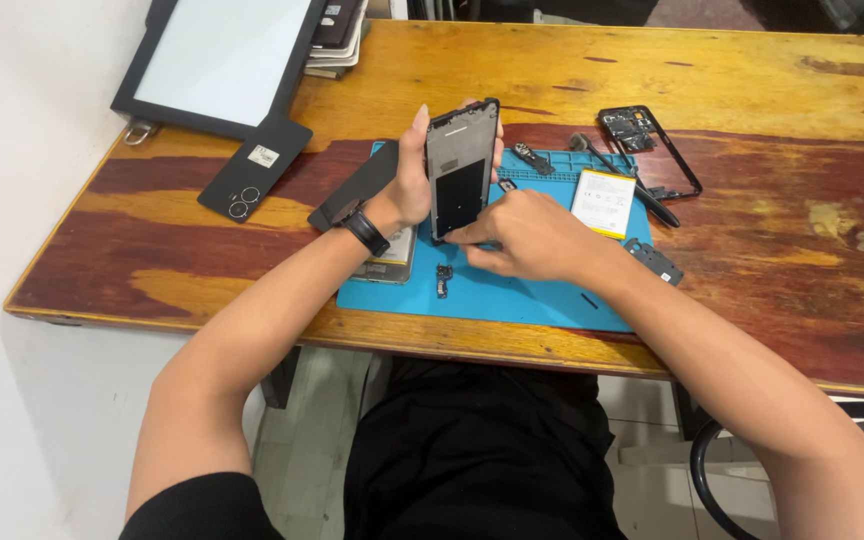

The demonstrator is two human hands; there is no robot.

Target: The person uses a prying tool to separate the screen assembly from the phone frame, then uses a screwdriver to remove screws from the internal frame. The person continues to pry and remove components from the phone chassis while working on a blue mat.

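Fingers of the left hand (pixel 414 180) wrap tight round the opened phone chassis (pixel 460 168), holding it upright w/ its inside facing the person, prob. so the lower end stays reachable. Right hand (pixel 527 235) has its fingertips pinched shut at the chassis's bottom edge; can't tell if they grip some small part. It all hovers over the blue repair mat (pixel 512 300), w/ battery (pixel 602 203), small flex part (pixel 444 280), black back cover (pixel 255 167) & bare frame (pixel 647 150) spread round on the wooden table (pixel 772 90).

Bare forearms, short black sleeves, black trousers, and a black wristband (pixel 365 232) on the left wrist.
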